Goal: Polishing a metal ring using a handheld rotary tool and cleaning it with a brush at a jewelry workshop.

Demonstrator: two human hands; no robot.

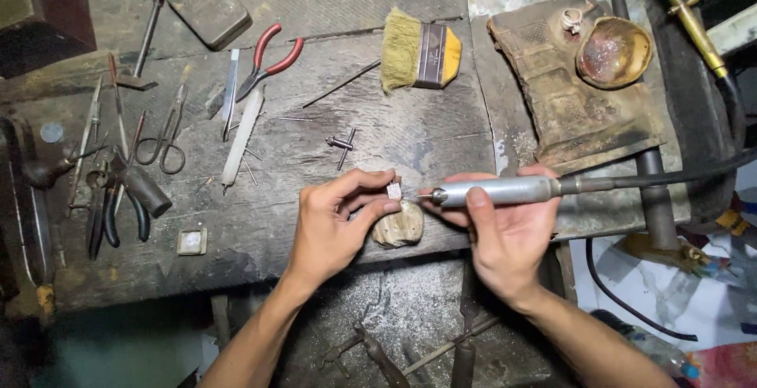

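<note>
1. Left hand (335,218): fingers pinched shut on one small silver piece (395,190), held at the counter's (410,132) near edge, just above one rounded wooden peg (400,226). The thumb rests against the peg.
2. Right hand (505,230): closed around one grey rotary handpiece (501,191), lying level, tip pointing left and meeting the silver piece. One dark flexible shaft (670,177) runs from its back end toward the counter's right edge.
3. Far middle of counter: one brush (418,58) with pale bristles and an orange handle, lying on its side. One thin steel rod (341,84) just left of it.
4. Between brush and hands: one small T-shaped key (342,145).
5. Far left: one pair of red-handled pliers (270,61), one flat dark tin (209,3), one white stick (241,136), one pair of scissors (164,137).
6. Left edge: a cluster of dark-handled tools, overlapping; count cannot be told.
7. Near left: one small square white-centred block (192,240), alone.
8. Far right corner: one scorched pad (572,96) on a metal sheet, bearing one round rusty dish (613,51) and one ring (571,20) just beside the dish.
9. One brass torch pipe (688,16) crosses the far right corner.
</note>
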